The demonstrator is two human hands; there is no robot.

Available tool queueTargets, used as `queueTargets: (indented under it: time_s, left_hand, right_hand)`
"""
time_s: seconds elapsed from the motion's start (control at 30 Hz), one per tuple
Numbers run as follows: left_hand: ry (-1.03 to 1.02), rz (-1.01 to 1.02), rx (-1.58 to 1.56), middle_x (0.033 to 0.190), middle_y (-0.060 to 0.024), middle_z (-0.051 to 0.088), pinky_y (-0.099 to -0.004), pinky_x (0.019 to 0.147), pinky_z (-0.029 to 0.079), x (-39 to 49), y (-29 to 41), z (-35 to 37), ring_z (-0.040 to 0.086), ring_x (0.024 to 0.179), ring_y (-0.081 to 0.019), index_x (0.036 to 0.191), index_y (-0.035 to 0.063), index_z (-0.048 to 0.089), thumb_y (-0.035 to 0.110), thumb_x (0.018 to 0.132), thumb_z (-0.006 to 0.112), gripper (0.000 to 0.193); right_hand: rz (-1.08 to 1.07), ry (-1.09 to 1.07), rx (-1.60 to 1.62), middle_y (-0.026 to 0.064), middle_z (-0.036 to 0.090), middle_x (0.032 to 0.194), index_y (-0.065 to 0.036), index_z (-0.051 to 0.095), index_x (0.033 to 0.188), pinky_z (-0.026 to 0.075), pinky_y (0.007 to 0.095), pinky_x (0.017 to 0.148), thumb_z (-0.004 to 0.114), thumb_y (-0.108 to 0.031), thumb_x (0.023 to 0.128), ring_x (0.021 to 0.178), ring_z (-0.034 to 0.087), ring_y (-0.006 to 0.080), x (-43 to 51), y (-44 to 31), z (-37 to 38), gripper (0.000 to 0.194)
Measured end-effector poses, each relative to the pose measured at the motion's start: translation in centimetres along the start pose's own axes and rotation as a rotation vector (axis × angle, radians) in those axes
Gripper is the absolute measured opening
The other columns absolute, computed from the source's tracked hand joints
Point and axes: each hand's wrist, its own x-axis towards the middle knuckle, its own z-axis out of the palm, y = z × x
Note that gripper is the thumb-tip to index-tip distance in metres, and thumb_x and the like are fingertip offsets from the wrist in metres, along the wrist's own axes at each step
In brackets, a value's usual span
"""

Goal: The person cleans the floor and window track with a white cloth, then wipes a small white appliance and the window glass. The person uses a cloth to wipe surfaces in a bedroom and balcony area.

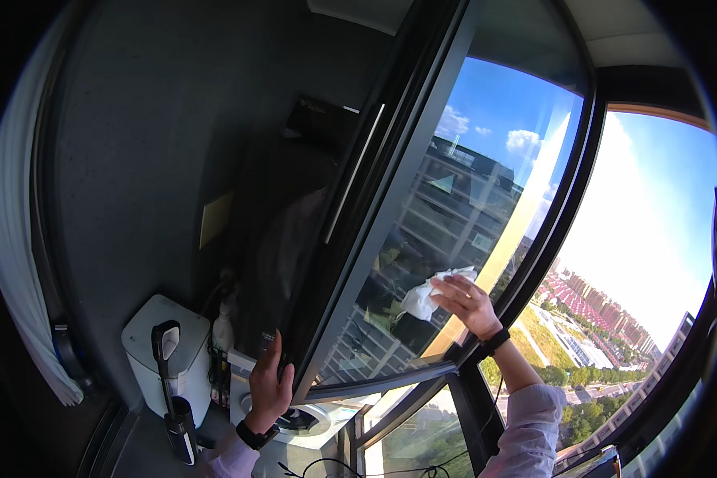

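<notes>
My right hand [467, 303] presses a crumpled white cloth [423, 300] against the lower part of a glass pane [388, 281]. The pane sits in a dark-framed window sash [358, 266] that stands swung inward. At the sash's lower left corner is my left hand [270, 382], thumb and fingers apart, by the outer edge of the frame; whether it grips the edge is hard to tell. A long slim metal strip [355, 173] runs along the dark part of the frame above my left hand. Buildings and sky show in and through the glass.
Below left stand a white bin-like appliance [166, 310], a black upright floor cleaner [166, 382] and a white spray bottle [222, 328]. A front-loading washing machine [322, 425] is under the sash. Black cables [328, 461] hang low. A white curtain [12, 239] hangs far left.
</notes>
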Motion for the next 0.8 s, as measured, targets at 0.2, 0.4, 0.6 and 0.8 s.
queueTargets:
  time_s: [0.2,0.4,0.6,0.8]
  left_hand:
    - [0.082,0.037,-0.025,0.132,-0.0272,0.063,-0.0445,0.102,0.051,0.2,0.2,0.0,0.064,0.119,-0.0431,0.153,0.0021,0.044,0.022,0.097,0.055,0.061]
    - [0.077,-0.042,-0.084,0.121,-0.0227,0.070,-0.0420,0.091,0.056,0.6,-0.6,-0.4,0.070,0.108,-0.0382,0.144,0.0063,0.058,0.009,0.092,0.061,0.051]
    - [0.035,-0.060,-0.074,0.113,-0.0189,0.073,-0.0388,0.075,0.057,1.3,-2.1,-1.2,0.073,0.093,-0.0349,0.137,0.0074,0.064,0.008,0.093,0.068,0.044]
    - [-0.040,-0.111,-0.072,0.095,-0.0182,0.076,-0.0366,0.066,0.056,1.9,-3.3,-1.8,0.074,0.082,-0.0354,0.123,0.0075,0.073,0.012,0.092,0.072,0.031]
  right_hand:
    - [0.563,0.572,-0.189,0.0109,0.069,0.131,-0.011,0.071,0.127,0.054,0.0403,0.098,0.059,0.005,0.095,0.119,0.065,0.0324,11.2,21.0,-6.6,0.038]
    - [1.040,0.614,-0.233,0.0142,0.075,0.108,-0.020,0.071,0.130,0.057,0.0416,0.084,0.058,-0.022,0.101,0.103,0.073,0.0338,13.4,28.5,-8.1,0.032]
    - [1.019,0.618,-0.088,0.0146,0.070,0.128,-0.008,0.071,0.126,0.055,0.0349,0.088,0.061,-0.009,0.100,0.106,0.071,0.0291,1.5,19.6,-0.5,0.028]
    - [1.626,0.395,0.103,0.0127,0.076,0.110,0.005,0.068,0.124,0.054,0.0274,0.087,0.063,-0.011,0.100,0.096,0.070,0.0135,-16.0,8.2,7.7,0.029]
